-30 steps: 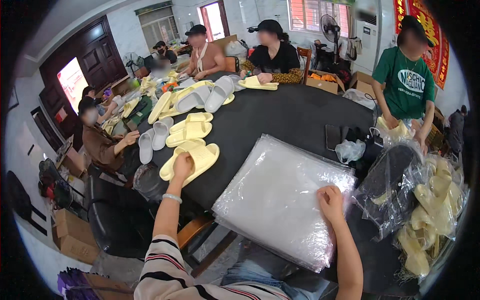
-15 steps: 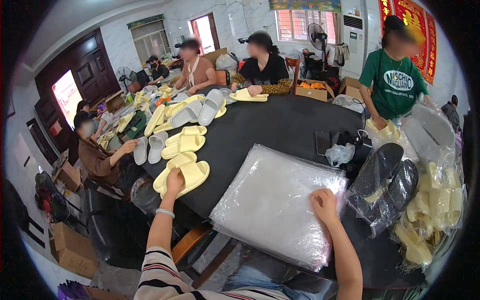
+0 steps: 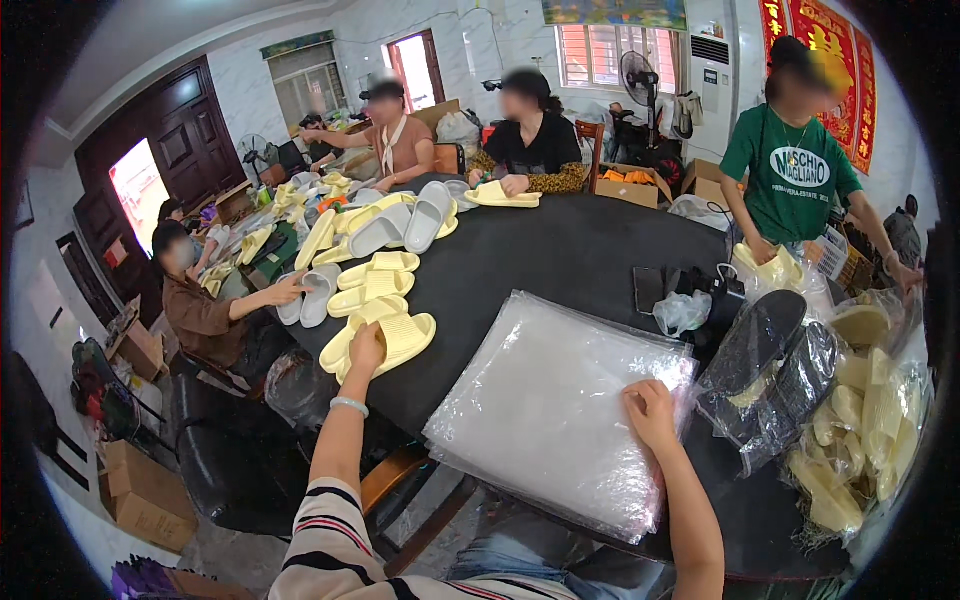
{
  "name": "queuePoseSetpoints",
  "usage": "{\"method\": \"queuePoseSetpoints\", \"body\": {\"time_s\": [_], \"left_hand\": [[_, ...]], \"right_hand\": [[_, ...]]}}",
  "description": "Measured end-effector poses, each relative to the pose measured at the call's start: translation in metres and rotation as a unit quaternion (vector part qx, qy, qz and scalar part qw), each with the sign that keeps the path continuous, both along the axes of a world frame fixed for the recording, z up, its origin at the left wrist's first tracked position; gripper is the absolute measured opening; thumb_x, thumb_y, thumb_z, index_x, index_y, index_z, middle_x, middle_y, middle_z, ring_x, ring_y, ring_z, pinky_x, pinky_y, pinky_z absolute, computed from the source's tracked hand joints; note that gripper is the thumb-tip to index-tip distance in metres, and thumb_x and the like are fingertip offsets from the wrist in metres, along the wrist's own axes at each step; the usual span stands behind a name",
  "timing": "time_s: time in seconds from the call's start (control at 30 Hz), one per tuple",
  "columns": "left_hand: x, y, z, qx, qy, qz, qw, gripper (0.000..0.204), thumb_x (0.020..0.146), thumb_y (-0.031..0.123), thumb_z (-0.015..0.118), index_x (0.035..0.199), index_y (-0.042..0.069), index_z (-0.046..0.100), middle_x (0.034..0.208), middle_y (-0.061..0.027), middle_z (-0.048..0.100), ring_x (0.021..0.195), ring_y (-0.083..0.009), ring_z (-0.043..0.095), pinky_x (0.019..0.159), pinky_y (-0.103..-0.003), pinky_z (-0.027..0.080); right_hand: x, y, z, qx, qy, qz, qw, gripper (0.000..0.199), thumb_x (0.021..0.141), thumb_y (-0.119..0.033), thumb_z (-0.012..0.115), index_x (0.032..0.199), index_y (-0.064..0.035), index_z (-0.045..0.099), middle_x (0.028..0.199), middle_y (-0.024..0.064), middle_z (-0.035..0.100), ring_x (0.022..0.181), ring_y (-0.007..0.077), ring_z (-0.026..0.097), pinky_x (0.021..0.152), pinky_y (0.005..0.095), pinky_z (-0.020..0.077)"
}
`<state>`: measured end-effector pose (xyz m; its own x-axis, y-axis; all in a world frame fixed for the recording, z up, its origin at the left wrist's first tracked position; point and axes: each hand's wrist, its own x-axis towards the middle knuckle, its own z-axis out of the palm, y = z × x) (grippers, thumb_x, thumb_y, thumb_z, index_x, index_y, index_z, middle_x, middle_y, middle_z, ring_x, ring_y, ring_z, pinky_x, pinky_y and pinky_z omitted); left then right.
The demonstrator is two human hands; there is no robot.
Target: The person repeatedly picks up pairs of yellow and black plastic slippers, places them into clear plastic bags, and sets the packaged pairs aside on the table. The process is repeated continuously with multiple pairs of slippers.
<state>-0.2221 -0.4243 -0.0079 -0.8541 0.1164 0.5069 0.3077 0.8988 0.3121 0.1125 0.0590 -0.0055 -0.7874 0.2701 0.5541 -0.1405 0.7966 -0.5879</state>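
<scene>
– Ok, L hand [image 3: 367, 348] first. Where's it at?
– On nearest pr. of yellow slippers [image 3: 410, 336]. Fingers bent down onto the pr., strap of the RH slipper just R of them. Tips hidden; can't tell if they grip or only rest.
– Long axis?
– Slantwise, near-L to far-R, i.e. toe ends fwd & R of those fingers. L hand is nearer by far; R hand [image 3: 650, 412] well apart.
– R fingers?
– Over R part of the stack of clear bags [image 3: 530, 390]. Curled, thumb close to index, narrow; can't tell if film's pinched. Stack spreads mostly L of them, btwn the two hands.
– Surface?
– Dark counter [image 3: 590, 235], curved edge. Fwd of L fingers: 2nd yellow pr. [image 3: 375, 285], then grey slippers [image 3: 320, 298] a bit L. Fwd of R fingers: phone [image 3: 648, 290], crumpled clear bag [image 3: 683, 314]. R of them: bagged black slippers [image 3: 762, 340], bagged yellow slippers [image 3: 885, 420] farther R.
– Room?
– Co-worker in brown [image 3: 205, 310] fwd-L of L fingers, hand at the grey slippers. Co-worker in green [image 3: 795, 190] standing fwd-R of R fingers. Co-worker in black [image 3: 538, 140] seated across, well fwd of both hands. Black chair [image 3: 225, 455] L of L fingers, lower; stand fan [image 3: 637, 75] far back.
</scene>
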Motion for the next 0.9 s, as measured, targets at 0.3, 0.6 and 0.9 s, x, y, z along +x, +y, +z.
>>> {"method": "queuePoseSetpoints", "body": {"time_s": [0.3,0.6,0.9], "left_hand": [[0.044,0.001,0.028,-0.045,0.101,0.077,0.991,0.031,0.075,0.003,0.060,0.106,0.006,0.059,0.104,-0.0184,0.057,0.099,-0.0375,0.056,0.085,-0.044,0.045],[0.096,0.107,0.037,0.215,-0.345,-0.283,0.869,0.061,0.100,0.039,0.044,0.144,-0.001,0.030,0.146,-0.0173,0.038,0.135,-0.0250,0.036,0.112,-0.034,0.026],[0.131,0.134,0.033,0.165,-0.400,-0.331,0.839,0.075,0.100,0.040,0.042,0.149,-0.003,0.004,0.157,-0.0190,0.007,0.146,-0.0268,0.006,0.117,-0.035,0.009]], "right_hand": [[0.006,0.005,0.012,-0.001,0.009,0.022,1.000,0.020,0.080,-0.011,0.065,0.100,-0.0066,0.065,0.104,0.0146,0.061,0.104,0.0336,0.056,0.089,0.0403,0.0451],[0.019,0.056,0.012,0.049,-0.013,-0.157,0.986,0.051,0.085,-0.028,0.064,0.129,-0.0056,0.050,0.135,0.0179,0.048,0.125,0.0354,0.045,0.102,0.0437,0.0371],[0.020,0.057,0.001,0.082,-0.034,-0.110,0.990,0.061,0.083,-0.035,0.066,0.136,-0.0124,0.048,0.147,0.0188,0.036,0.138,0.0347,0.030,0.112,0.0487,0.0253]]}}
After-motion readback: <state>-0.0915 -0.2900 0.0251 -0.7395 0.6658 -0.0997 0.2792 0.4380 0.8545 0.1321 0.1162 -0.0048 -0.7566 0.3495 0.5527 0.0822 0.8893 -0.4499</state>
